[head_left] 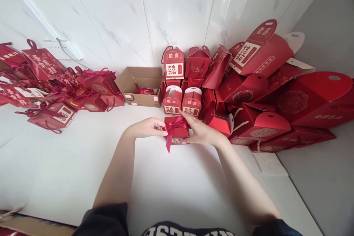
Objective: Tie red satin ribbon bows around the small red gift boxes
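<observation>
A small red gift box (183,133) with a round gold emblem stands on the white table in front of me. A magenta ribbon (169,141) is tied across its top in a bow, and one tail hangs down the front. My left hand (149,128) is at the box's left side, its thumb and fingertips pinched on the ribbon. From the right, my right hand (204,131) grips the box, with the thumb low by the front and a finger reaching over the top near the bow. The far side of the box is hidden.
Right behind stand small red boxes (172,102) with double-happiness labels. An open cardboard box (138,100) holding magenta ribbon is behind to the left. Larger red gift boxes (262,57) pile up on the right. Ribboned boxes (52,117) heap at the left, near a wall socket (62,49).
</observation>
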Available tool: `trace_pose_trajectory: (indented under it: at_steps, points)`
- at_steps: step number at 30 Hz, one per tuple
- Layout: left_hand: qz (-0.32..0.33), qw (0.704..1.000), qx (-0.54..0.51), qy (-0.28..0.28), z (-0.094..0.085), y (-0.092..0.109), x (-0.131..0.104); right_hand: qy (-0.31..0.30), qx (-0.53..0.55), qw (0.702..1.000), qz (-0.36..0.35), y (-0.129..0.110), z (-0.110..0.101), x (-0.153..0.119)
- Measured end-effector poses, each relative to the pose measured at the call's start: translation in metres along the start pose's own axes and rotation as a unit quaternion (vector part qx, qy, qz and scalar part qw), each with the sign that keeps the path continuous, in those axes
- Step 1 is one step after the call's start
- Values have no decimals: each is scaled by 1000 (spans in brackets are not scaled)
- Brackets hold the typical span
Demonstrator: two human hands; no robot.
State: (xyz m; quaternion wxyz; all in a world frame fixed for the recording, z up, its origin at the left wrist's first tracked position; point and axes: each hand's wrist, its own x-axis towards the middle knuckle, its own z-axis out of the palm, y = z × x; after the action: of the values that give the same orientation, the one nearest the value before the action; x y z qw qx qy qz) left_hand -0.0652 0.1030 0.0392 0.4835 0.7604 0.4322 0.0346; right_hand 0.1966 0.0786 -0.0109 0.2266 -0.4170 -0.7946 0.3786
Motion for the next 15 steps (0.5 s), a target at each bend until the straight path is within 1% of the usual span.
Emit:
trace_pose_trajectory:
  at_steps: [2, 5, 7, 11, 15]
  points:
    - [-17, 1000, -19, -8, 0, -1, 1, 9, -1, 1000, 19, 0, -4, -4]
    - [-23, 998, -49, -9, 0, -2, 2, 26, 2, 997, 77, -6, -11, -9]
    - [-26, 997, -71, -3, 1, -3, 5, 36, -1, 994, 101, -11, -14, -10]
    - [-27, 995, -96, 31, 4, -6, 12, 70, 3, 995, 72, -15, -11, -3]
    - [-21, 996, -68, 50, 5, -8, 17, 106, 22, 993, 51, -11, -6, 4]
